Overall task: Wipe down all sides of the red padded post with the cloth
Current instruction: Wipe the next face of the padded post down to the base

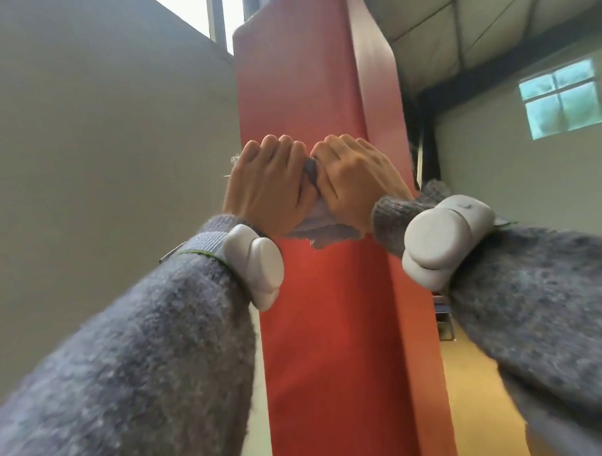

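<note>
The fingers (281, 143) of the left hand (267, 184) are curled, knuckles raised and packed side by side, and they grip the cloth (321, 227) against the post. The fingers (337, 146) of the right hand (357, 178) are curled the same way just beside them, so the two sets of knuckles nearly touch. A dark fold of the cloth is bunched in the narrow gap between the two hands. Below the fingers, under the heels of both palms, a pale ragged edge of the cloth hangs out flat on the red surface. A few frayed threads show just outside the left fingers.

Behind the fingers stands the red padded post (331, 346). Its long axis is upright, running from far below the hands to well above them, and its broad front face is turned toward the person. A narrower side face shows beyond the right fingers.

Back from the fingers, each wrist carries a white wrist device, left (256, 263) and right (443, 236), strapped over grey woolly sleeves (143, 352).

Farther out from the left fingers is a plain grey wall (101, 132). Beyond the right fingers are a paned window (561, 99) and, lower, a yellowish floor (475, 375).
</note>
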Tool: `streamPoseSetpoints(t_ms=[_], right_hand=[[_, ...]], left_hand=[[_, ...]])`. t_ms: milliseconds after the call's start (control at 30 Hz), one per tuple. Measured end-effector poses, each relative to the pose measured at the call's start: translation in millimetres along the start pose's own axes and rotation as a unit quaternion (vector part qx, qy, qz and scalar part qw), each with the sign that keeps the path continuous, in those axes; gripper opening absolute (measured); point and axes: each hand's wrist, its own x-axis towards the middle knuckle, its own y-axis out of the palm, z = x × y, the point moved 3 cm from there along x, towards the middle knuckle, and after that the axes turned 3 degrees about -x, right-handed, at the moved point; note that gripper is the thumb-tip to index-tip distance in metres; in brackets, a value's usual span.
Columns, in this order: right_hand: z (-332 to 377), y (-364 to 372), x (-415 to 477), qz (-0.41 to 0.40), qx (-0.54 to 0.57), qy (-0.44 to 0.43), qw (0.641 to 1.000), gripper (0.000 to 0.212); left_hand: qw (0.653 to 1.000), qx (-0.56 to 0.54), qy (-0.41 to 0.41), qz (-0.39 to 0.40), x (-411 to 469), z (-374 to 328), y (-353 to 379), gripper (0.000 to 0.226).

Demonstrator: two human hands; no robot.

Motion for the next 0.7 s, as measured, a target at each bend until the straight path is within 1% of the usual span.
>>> streamPoseSetpoints(t_ms=[100, 200, 300, 367, 433, 500, 533, 567, 633, 700], right_hand=[[4.5, -1.1, 3.5, 0.018, -0.068, -0.008, 0.998, 0.028], [6.2, -4.2, 2.9, 0.03, -0.141, -0.023, 0.989, 0.027], [10.2, -3.4, -0.7, 0.054, -0.211, -0.047, 0.975, 0.027], [7.9, -6.0, -4.5, 0.052, -0.249, -0.036, 0.967, 0.026], [7.0, -5.5, -6.0, 0.043, -0.321, -0.042, 0.945, 0.024], [4.9, -3.5, -8.7, 0.042, -0.373, -0.046, 0.926, 0.021], [2.8, -0.5, -12.3, 0.043, -0.395, -0.049, 0.916, 0.021], [1.7, 3.5, -15.4, 0.043, -0.414, -0.051, 0.908, 0.021], [2.0, 8.0, -18.4, 0.054, -0.437, -0.036, 0.897, 0.022], [4.5, 15.3, -18.2, 0.064, -0.454, -0.034, 0.888, 0.022]], left_hand=[[0.999, -0.034, -0.01, -0.022, -4.0, 2.2, 10.6, 0.022], [0.993, -0.105, -0.035, -0.045, -9.5, -2.5, 21.0, 0.023], [0.98, -0.183, -0.071, -0.044, -16.6, -7.9, 23.8, 0.023], [0.977, -0.19, -0.078, -0.056, -18.9, -16.5, 28.3, 0.023], [0.974, -0.192, -0.09, -0.078, -19.9, -22.0, 32.1, 0.021], [0.971, -0.186, -0.109, -0.1, -22.2, -30.6, 39.5, 0.014], [0.966, -0.195, -0.125, -0.114, -25.1, -34.1, 43.2, 0.01], [0.959, -0.212, -0.143, -0.126, -29.7, -36.5, 46.4, 0.011], [0.941, -0.261, -0.163, -0.141, -37.0, -43.3, 50.8, 0.023], [0.917, -0.327, -0.189, -0.127, -42.8, -47.0, 56.4, 0.032]])
